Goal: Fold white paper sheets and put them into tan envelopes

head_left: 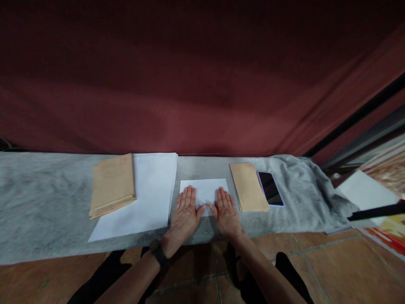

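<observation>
A small white sheet of paper (204, 185), seemingly folded, lies on the grey cloth in front of me. My left hand (186, 211) rests flat on its left part, fingers stretched away from me. On the right part, my right hand (225, 211) is laid flat in the same way, and the two thumbs nearly meet. Both palms hide the paper's near corners. To the right of my right hand lie brown envelopes (249, 187). Left of my left hand is a stack of white paper (152, 194), with a pile of brown envelopes (113, 183) partly on top.
A phone (271, 188) with a dark screen lies right of the envelopes. The grey cloth (44, 202) covers a long narrow surface against a dark red wall (190, 84). Boards and a black bar (376, 211) stand at the right. Below is a tiled floor (322, 261).
</observation>
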Demonstrator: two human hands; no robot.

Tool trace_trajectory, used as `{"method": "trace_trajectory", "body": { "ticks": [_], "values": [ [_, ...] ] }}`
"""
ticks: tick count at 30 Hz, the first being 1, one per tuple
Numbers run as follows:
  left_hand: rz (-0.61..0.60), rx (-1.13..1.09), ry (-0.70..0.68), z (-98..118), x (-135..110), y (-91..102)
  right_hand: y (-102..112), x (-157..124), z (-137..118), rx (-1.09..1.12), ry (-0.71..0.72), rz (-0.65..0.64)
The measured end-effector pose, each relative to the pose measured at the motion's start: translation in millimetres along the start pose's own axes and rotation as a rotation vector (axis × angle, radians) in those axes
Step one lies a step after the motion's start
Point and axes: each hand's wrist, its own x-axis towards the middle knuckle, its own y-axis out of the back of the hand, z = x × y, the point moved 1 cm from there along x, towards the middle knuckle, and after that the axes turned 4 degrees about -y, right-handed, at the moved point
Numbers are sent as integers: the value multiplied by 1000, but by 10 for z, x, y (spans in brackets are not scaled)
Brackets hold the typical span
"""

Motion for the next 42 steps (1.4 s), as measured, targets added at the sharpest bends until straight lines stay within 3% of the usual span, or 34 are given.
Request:
{"method": "trace_trajectory", "body": {
  "ticks": [8,20,23,25,28,30,35,42],
  "values": [
    [-18,4,26,-24,1,45,10,-57,122,-12,-40,40],
    [29,-9,76,-100,13,61,92,-102,169,28,-121,-19],
    [12,-55,-10,-16,0,148,152,-57,154,104,-120,-15],
    [-27,-131,-151,91,-45,210,205,-19,112,181,-77,-45],
    [-143,-255,-407,277,-156,292,289,26,28,306,6,-156],
    [-213,-287,-499,366,-229,332,333,47,-16,364,63,-253],
    [-247,-292,-511,399,-337,332,357,95,-22,385,239,-400],
    [-237,-345,-551,370,-372,286,272,237,39,327,305,-403]
  ]
}}
